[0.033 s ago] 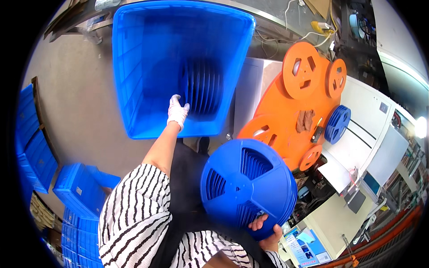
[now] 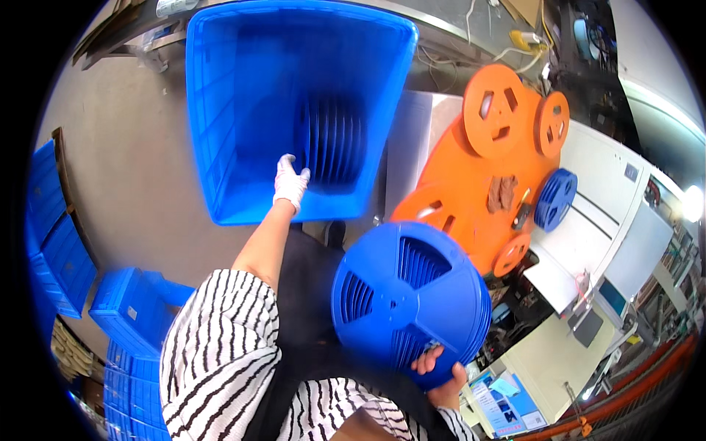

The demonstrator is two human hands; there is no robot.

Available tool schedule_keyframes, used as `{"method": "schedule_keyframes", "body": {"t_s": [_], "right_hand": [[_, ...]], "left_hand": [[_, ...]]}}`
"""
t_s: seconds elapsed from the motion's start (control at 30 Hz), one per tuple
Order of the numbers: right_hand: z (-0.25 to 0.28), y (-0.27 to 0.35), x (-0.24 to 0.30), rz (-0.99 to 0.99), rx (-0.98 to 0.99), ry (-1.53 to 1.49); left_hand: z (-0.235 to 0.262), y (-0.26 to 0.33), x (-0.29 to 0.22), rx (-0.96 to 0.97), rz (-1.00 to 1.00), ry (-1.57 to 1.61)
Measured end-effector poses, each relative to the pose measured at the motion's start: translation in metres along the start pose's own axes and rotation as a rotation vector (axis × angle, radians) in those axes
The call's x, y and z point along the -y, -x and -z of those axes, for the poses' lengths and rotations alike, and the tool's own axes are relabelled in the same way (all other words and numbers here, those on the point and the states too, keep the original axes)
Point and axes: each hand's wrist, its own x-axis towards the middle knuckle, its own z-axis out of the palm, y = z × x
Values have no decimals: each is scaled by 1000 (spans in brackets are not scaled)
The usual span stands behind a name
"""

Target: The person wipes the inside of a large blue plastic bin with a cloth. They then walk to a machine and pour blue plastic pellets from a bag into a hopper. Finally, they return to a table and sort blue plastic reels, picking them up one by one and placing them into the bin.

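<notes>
Inside a large blue plastic bin (image 2: 215,147), a row of blue reels (image 2: 334,143) stands on edge, side by side. My left hand (image 2: 291,182), in a white glove, reaches over the bin's near side to the lower left of this row. Its thumb and fingers are apart; whether they touch the nearest reel I cannot tell. Against my body leans a thick stack of blue reels (image 2: 397,283) with wedge-shaped openings. My bare right hand (image 2: 437,375) grips it at the lower right, fingers through an opening and thumb at the rim.
Right of the bin is an orange round table (image 2: 471,191) bearing orange reels (image 2: 500,110), a brown cloth (image 2: 502,193) and a small blue reel stack (image 2: 557,200). Other blue bins (image 2: 132,309) sit at lower left. A white cabinet (image 2: 603,176) and beige desk (image 2: 544,367) are farther right.
The view has shifted very slightly. Both hands and the reels keep nearly the same places relative to each other.
</notes>
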Motion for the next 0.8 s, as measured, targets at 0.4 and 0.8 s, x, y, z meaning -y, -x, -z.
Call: {"method": "schedule_keyframes", "body": {"t_s": [0.4,0.8], "right_hand": [[9,20,50,268,548,-509],[9,14,63,263,893,-680]], "left_hand": [[145,139,-72,166,-375,387],[127,338,-297,419,-1514,-259]]}}
